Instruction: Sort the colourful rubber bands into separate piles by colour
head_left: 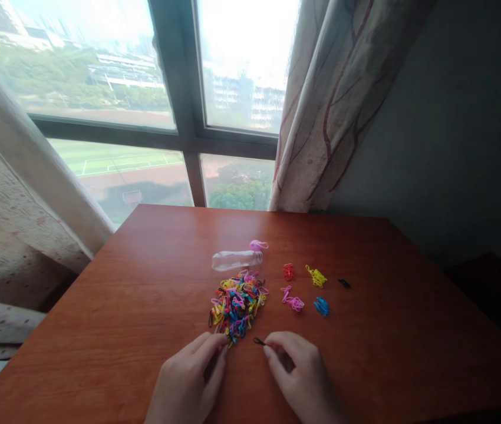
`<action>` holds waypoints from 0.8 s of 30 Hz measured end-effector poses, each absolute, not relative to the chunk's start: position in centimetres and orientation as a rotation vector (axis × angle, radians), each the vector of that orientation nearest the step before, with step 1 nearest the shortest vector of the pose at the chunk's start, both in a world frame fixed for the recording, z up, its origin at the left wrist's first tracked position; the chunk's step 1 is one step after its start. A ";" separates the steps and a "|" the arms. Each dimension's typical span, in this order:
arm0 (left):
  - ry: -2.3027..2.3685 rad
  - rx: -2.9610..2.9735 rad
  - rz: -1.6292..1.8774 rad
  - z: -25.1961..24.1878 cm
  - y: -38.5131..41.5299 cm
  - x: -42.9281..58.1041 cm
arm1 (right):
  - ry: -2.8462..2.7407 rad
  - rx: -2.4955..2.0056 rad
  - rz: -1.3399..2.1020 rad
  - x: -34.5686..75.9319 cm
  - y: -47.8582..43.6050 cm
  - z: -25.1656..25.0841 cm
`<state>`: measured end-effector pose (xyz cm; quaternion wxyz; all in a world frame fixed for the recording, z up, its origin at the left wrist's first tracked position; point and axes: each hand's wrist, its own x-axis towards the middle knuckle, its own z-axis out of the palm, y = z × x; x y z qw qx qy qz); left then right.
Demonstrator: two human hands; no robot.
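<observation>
A mixed pile of small coloured rubber bands lies on the wooden table in front of me. At its near edge, my left hand has thumb and forefinger pinched together; dark bands touch the fingertips, but what they grip is not clear. Just right of the pile, my right hand pinches a black rubber band, whose loop sticks out to the left. Farther right lie small separate groups of red bands, yellow bands, pink bands, blue bands and black bands.
Behind the pile a clear plastic bottle rests on its side, with a pink cap beside its neck. The brown table reaches back to a window with curtains. A dark wall rises at the right.
</observation>
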<state>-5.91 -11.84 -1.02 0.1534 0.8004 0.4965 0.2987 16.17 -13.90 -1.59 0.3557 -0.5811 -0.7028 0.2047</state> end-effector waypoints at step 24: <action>1.419 2.300 0.864 -1.4 -11.6 -6.3 | -1.419 -2.140 -0.140 33.0 -8.5 -3.4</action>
